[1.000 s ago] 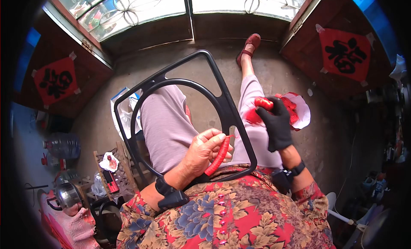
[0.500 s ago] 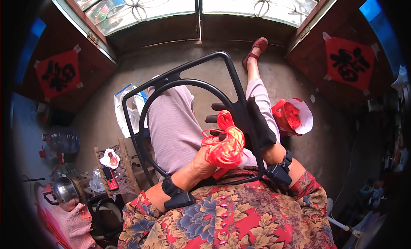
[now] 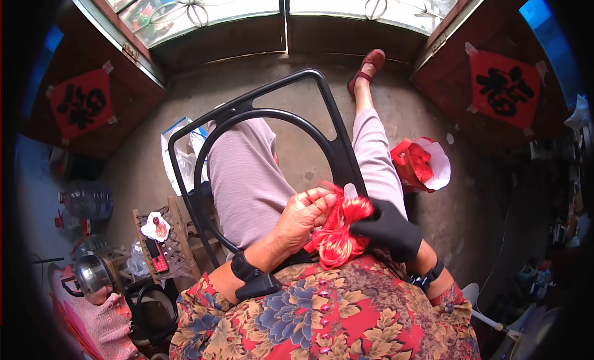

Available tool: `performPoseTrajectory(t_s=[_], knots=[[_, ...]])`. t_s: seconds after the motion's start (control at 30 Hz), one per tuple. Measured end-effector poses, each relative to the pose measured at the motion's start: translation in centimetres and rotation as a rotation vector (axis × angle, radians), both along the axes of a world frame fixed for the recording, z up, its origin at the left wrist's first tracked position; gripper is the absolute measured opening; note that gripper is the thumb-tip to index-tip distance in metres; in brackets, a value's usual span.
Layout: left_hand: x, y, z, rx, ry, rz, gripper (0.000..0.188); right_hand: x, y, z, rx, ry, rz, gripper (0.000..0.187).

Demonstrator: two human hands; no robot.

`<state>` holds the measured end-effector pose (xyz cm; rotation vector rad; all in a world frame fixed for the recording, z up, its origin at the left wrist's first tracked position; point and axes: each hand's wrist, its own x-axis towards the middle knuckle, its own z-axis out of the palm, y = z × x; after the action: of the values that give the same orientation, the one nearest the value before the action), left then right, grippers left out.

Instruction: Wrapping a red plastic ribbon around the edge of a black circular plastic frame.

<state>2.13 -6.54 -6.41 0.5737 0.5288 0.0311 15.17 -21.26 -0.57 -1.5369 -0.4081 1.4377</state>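
Red cord bundle between both hands' fingers: the bare left hand pinches cord; the gloved right hand touches the loops, its grip hidden. Loose strands could snag on the black frame if slack grows.

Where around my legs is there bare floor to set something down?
Bare floor shows between the doors and the black frame, and right of the red bag. Crowded: the woven stool, holding a phone and crumpled wrapper, and your lap, where left hand and gloved right hand handle red cord.
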Motion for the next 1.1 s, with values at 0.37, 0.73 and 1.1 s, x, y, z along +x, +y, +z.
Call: performPoseTrajectory(t_s=[0.37,0.73,1.1], knots=[[-0.1,-0.3,0.3,0.119,-0.017,-0.016,0.016,-0.8,0.6,0.5,-0.218,-0.746,0.224,0.033],[-0.1,-0.3,0.2,0.038,-0.018,0.031,0.017,-0.7,-1.0,-4.4,0.258,0.640,-0.348,0.032],[-0.3,0.3,0.2,0.115,0.025,0.001,0.018,5.5,-0.7,-8.1,0.618,0.589,-0.849,0.029]])
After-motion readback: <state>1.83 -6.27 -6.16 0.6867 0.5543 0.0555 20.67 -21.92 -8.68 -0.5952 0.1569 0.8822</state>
